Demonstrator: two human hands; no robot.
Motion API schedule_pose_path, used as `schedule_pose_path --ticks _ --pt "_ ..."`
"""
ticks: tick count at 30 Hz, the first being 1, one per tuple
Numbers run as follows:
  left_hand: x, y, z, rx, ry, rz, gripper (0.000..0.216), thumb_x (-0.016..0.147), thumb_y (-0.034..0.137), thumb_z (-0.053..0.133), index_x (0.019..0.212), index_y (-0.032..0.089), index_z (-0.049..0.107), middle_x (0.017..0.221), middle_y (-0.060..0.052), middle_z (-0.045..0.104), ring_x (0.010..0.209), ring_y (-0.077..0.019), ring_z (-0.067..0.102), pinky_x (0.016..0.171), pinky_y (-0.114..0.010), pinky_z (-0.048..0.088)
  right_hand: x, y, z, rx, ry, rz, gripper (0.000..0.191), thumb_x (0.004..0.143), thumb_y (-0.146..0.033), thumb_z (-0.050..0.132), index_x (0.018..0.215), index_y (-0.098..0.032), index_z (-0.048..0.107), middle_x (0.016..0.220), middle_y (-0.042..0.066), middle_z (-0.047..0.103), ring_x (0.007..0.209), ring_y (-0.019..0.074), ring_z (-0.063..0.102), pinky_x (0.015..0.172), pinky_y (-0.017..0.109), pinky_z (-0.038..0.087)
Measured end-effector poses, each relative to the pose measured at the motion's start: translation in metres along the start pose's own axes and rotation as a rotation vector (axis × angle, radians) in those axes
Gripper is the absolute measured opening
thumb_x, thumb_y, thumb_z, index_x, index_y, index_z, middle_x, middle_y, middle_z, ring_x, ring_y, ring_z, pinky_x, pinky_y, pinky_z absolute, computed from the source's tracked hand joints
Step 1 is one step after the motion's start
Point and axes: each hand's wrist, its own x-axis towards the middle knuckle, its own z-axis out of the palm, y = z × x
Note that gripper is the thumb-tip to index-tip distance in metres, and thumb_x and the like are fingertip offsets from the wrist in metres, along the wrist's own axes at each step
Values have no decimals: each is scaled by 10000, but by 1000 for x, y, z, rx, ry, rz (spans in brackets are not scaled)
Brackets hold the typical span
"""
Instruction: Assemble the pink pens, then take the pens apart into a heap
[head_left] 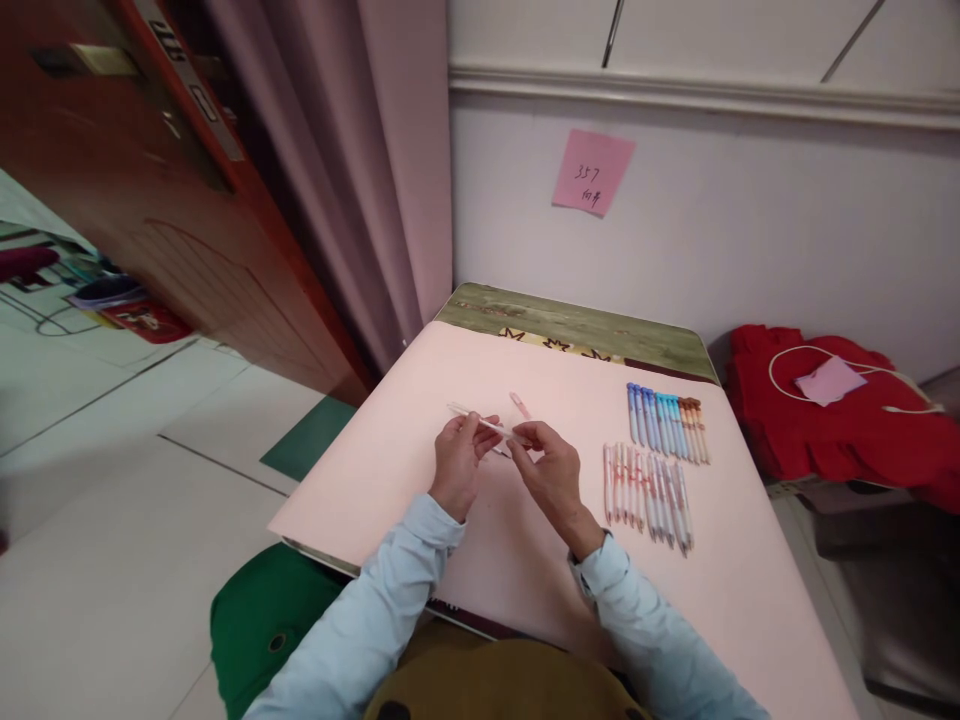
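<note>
plastic pen point(480, 423): was judged light, stiff, slippery; best pinched near ends.
left hand point(456, 462): was closed on it.
right hand point(553, 472): was closed on it.

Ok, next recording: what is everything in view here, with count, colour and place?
clear pen: one, whitish see-through, held between both hands
small pink piece: one, pink, on the sheet beyond the hands
upper pen row: count unclear, blue then brown, sheet's right side
lower pen row: count unclear, white and pink, nearer than the upper row
sheet: one, pale pink, covering the table
table: one, green wood-look, bare far edge
sticky note: one, pink, on the wall
red cloth: one, red, right of the table
curtain: one, mauve, left of the wall
left hand: one, light blue sleeve, pinching the pen
right hand: one, light blue sleeve, pinching the pen's other end
</note>
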Motion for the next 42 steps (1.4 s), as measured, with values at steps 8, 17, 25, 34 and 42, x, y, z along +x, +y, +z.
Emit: schedule_pose_path --ticks 8,17,25,34,42 --pt "-8 0 5 -7 -53 7 237 846 334 699 874 140 565 892 -113 739 783 -184 715 817 -360 559 0 -1 -4 -4 -15 64 304 905 -467 590 779 -214 700 711 18 718 623 152 649 627 253 468" --pt "-5 -1 0 3 -5 41 227 857 323 685 907 142 557 879 -106 735 802 -184 714 802 -347 558 -4 2 -9 80 -122 106 320 836 -444 678 1049 -211 625 765 -1 704 641 152 642 625 250 466" --pt "-5 1 -1 16 -44 4 259 833 341 715 888 151 548 900 -112 740 735 -166 702 808 -362 555 -7 4 -7 60 -45 92 194 882 -400 611 857 -208 626 740 7 700 613 143 625 610 254 468" --pt "-8 3 3 15 -84 -23 289 805 365 740 881 151 561 907 -116 742 757 -174 706 805 -354 549 -10 0 -12 -121 -22 -16 332 940 -475 538 802 -208 681 695 31 712 604 152 646 607 247 438" --pt "-10 5 9 31 -101 -6 273 805 343 729 884 152 550 877 -100 735 743 -171 698 754 -327 551 -5 -4 -16 -29 -108 94 385 922 -566 532 940 -213 685 679 0 696 580 148 645 578 241 433"
